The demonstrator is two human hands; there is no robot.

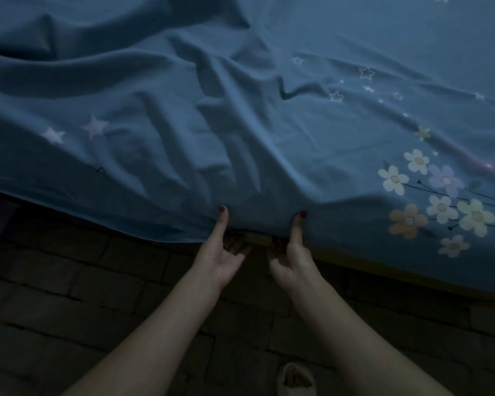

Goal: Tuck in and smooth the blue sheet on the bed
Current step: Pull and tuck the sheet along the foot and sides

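**Both hands gripped the sheet hem at the bed's edge**

Nearest the camera, a pale slipper (297,380) with an open toe sat on the dark brick-patterned floor (69,295), between two bare forearms reaching forward. Each hand pinched the near hem of the blue sheet (183,115): the left hand (222,254) had its thumb pressed flat on top of the cloth and its fingers curled underneath, and the right hand (292,257) held the same way just beside it. Both thumbnails wore dark red polish. Soft matte fabric covered the bed, which filled the upper part of the view, and it lay rumpled in long folds fanning away from the two grips. Pale printed stars (93,127) dotted the left side; a cluster of white, lilac and peach flowers (429,201) with thin dark stems marked the right. Below the hem to the right, a yellowish strip of mattress edge (355,260) showed
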